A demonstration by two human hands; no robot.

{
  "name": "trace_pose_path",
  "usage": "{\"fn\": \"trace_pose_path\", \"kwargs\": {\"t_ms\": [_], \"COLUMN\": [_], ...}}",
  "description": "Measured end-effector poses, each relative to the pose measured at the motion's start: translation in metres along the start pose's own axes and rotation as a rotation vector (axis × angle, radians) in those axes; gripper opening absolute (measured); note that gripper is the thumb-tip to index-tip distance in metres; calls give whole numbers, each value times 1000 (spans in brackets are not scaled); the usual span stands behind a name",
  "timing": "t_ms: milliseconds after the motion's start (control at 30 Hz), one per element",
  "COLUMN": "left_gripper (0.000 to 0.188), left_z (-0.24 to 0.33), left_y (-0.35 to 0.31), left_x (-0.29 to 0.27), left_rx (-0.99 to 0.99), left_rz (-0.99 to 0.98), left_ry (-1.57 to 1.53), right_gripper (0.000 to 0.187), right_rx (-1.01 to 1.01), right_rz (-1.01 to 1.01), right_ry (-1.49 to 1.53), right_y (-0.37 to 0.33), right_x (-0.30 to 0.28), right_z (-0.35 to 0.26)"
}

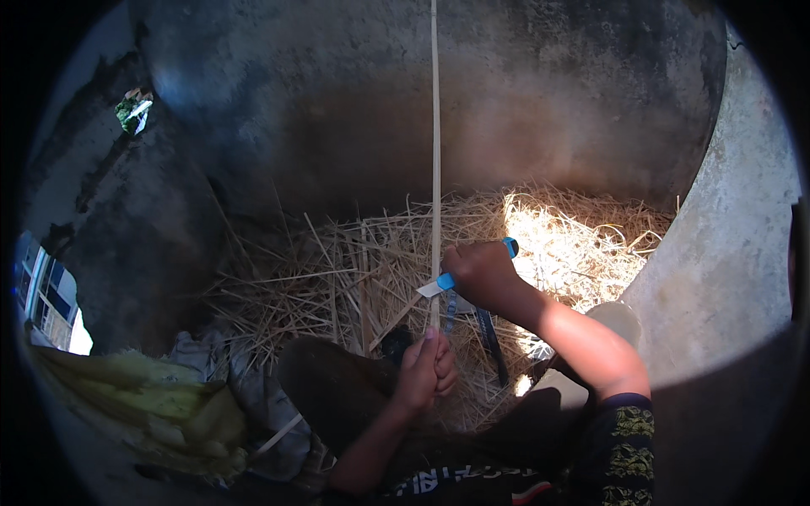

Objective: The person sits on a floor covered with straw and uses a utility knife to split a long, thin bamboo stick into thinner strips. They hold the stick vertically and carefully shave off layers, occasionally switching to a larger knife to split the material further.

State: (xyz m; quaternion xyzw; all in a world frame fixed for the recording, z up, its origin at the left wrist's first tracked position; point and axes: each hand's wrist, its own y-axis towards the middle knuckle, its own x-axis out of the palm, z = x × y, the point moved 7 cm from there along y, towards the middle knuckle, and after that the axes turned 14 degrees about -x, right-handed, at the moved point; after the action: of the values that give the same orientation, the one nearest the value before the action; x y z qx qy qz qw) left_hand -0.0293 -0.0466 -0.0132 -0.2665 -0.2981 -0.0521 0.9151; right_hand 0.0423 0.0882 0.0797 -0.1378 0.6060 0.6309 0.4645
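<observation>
A long, pale, thin strip (pixel 436 152), which looks like split bamboo or cane, runs upright from the top of the view down to my lap. My left hand (pixel 428 368) is closed around its lower part, thumb on top. Just above, my right hand (pixel 479 271) grips a blue-handled utility knife (pixel 445 282). Its pale blade points left and lies across the strip, a little above my left thumb. Whether the edge is cutting in cannot be made out. Part of the knife handle is hidden inside my right fist.
Loose straw-like shavings (pixel 321 270) cover the ground ahead, brightly sunlit at the right (pixel 574 244). A dark curved wall (pixel 337 101) rises behind them. To the left lies a yellowish cloth or sack (pixel 143 396). A dark strap-like piece (pixel 492 346) lies beside my right knee.
</observation>
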Motion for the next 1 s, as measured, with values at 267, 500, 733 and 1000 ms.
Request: {"fn": "trace_pose_path", "kwargs": {"t_ms": [267,500,733,1000], "left_gripper": [41,43,40,39], "left_z": [-4,6,-16,13], "left_y": [7,18,26,22], "left_x": [-12,-24,-30,-30], "left_rx": [68,149,171,71], "left_rz": [193,235,266,179], "left_ry": [169,151,312,113], "right_gripper": [11,7,10,8], "right_rx": [-65,-55,679,348], "right_rz": [4,103,90,147], "right_ry": [-61,-245,-320,-90], "right_y": [-4,9,-18,-12], "right_x": [17,8,-27,-27], "right_z": [8,25,169,95]}}
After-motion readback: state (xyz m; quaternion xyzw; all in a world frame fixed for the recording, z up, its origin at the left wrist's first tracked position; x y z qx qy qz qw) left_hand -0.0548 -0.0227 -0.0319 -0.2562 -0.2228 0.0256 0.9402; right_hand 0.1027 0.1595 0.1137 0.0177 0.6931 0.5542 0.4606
